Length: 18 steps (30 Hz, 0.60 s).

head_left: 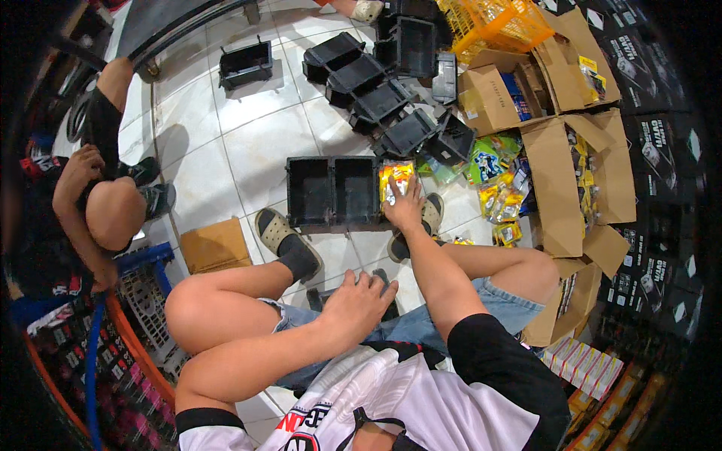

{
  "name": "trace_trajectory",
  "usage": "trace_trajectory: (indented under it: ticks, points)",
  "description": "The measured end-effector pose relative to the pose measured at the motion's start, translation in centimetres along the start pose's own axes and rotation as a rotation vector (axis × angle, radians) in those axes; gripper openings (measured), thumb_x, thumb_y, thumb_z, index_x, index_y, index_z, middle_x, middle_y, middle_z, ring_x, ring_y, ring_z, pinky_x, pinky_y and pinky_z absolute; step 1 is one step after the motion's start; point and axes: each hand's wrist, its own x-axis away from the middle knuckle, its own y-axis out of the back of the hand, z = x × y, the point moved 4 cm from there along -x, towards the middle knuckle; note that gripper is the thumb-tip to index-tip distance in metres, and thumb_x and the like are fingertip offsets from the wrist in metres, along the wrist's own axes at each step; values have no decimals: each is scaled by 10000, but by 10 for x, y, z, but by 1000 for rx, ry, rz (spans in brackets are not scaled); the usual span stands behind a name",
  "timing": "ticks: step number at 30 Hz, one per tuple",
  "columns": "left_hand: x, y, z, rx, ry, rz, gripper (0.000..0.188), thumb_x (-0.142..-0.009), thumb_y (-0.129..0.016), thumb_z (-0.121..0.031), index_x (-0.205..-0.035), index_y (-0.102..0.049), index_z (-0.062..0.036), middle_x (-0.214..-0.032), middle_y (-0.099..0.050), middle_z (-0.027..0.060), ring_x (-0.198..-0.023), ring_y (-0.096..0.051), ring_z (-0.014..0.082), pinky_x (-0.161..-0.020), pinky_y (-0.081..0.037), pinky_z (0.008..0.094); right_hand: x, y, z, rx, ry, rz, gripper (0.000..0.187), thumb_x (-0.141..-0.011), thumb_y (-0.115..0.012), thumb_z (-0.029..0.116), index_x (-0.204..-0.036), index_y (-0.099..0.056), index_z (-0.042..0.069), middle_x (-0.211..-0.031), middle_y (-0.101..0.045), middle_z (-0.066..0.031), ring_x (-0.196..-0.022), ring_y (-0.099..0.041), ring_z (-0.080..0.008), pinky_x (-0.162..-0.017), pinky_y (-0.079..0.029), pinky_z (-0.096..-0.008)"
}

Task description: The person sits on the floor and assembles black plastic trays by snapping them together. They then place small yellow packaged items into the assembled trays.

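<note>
On the white tiled floor in front of me stands an open black plastic case (310, 192), its two hollow halves side by side. My right hand (407, 201) reaches to the case's right edge, with its fingers on a yellow and orange packet (396, 176); the packet's underside is hidden. Back over my lap, my left hand (353, 304) is loosely bent, its fingers apart and nothing visible in them. Behind that hand a dark object (320, 298) shows only in part.
Several black cases (368, 86) lie piled beyond, and another case (247, 65) sits apart at far left. To the right are yellow packets (500, 199), open cardboard boxes (553, 188) and a yellow crate (492, 26). Another person (90, 173) sits at left near a cardboard piece (215, 246).
</note>
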Motion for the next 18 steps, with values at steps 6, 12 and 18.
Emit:
trace_trajectory:
  ticks: [6,12,18]
  points:
    - [2,15,1,31,8,41,703,-925,-692,-323,-1528,-437,-67,-1316,-610,176,-1234,-575,360,-1058,-433,536,-9,17,0,160,165,-75,765,-910,-623,421,-1610,-345,287,-1711,-86,-216,-1565,-75,-470,-1242,-144,-615]
    - [0,35,9,107,28,82,695,-945,-669,-339,-1535,-416,-75,-1375,-581,203,-1293,-544,383,-1113,-396,553,-32,2,7,28,187,-158,576,-1064,-457,404,-1608,-356,244,-1684,-209,-217,-1554,-157,-454,-1239,-173,-607]
    - [-14,63,15,132,23,127,695,-962,-646,-371,-1552,-405,-93,-1431,-556,193,-1335,-519,376,-1118,-397,558,-33,-12,6,60,220,-213,524,-1058,-467,395,-1569,-437,281,-1674,-262,-178,-1554,-138,-457,-1237,-149,-616]
